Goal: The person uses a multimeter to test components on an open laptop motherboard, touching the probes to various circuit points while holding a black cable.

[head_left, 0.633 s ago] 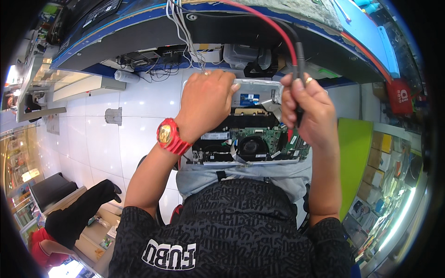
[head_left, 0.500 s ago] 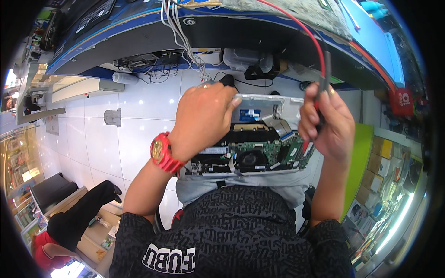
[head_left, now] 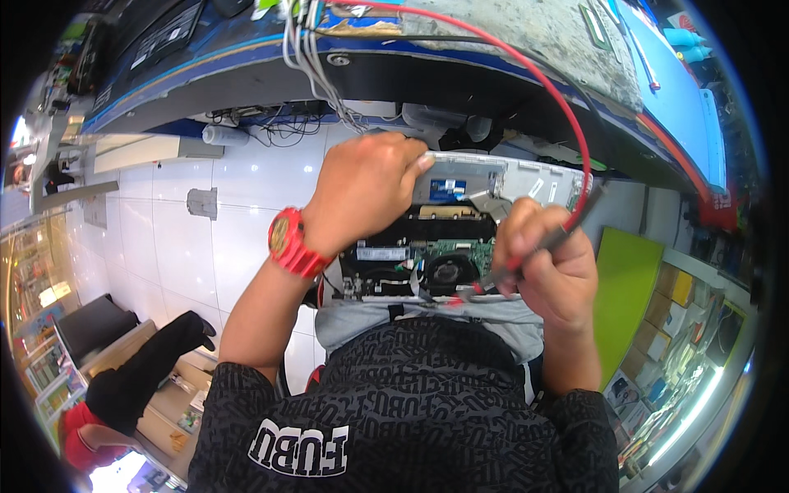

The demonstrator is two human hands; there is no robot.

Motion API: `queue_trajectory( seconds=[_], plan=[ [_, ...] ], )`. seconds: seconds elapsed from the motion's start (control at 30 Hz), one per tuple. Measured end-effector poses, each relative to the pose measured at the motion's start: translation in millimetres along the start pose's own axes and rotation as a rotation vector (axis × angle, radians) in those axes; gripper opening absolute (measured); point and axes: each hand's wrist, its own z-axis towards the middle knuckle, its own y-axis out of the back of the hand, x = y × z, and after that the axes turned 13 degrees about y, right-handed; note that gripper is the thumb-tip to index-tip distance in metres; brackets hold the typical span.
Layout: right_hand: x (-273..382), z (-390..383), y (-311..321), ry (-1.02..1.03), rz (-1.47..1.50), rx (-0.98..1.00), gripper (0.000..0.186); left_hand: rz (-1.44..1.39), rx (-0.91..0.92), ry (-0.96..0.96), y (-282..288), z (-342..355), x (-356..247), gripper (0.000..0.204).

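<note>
An opened laptop base rests across my lap, its green circuit board and round black fan exposed. My left hand, a red watch on its wrist, is closed on the far edge of the base with the thumb along the rim. In my right hand are two slim test probes, one red and one black, with red and black leads. Their red ends point down-left over the near edge of the base, right of the middle. My fingers hide the right part of the board, and the tips are blurred.
A workbench runs across the far side, with white cables hanging over its edge. A red lead arches from the bench. On the right stand a green panel and a glass display case. Another person is at lower left.
My right hand has moved left and nearer my body, and the probes have tilted from upright to slanting down-left. My left hand keeps its hold on the laptop base.
</note>
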Motion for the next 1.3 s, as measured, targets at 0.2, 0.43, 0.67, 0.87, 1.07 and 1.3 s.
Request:
queue_trajectory(
  seconds=[0.2,0.43,0.67,0.87,1.07,1.3],
  plan=[
    [-29.8,-26.0,-20.6,0.047,-0.346,-0.082,0.011,0.089,0.016,0.049,-12.6,-11.4,13.3,0.029],
    [-64.8,-48.3,-24.5,0.093,-0.458,-0.153,0.018,0.125,-0.239,-0.198,-23.2,-41.8,26.8,0.045],
    [-70.9,-62.0,-20.7,0.109,-0.54,-0.135,0.018,0.157,-0.321,-0.281,-24.2,-47.8,37.4,0.049],
    [-79.5,-60.2,-20.7,0.163,-0.5,-0.177,0.019,-0.196,-0.403,0.014,-33.1,-59.3,57.7,0.05],
    [-78.2,-33.6,-30.3,0.135,-0.534,-0.139,0.018,-0.829,-0.318,0.351,-51.1,-100.4,54.9,0.045],
    [-85.7,-0.1,-60.9,0.13,-0.77,0.044,0.022,-0.577,-0.278,0.191,-51.8,-126.1,40.2,0.036]
  ],
)
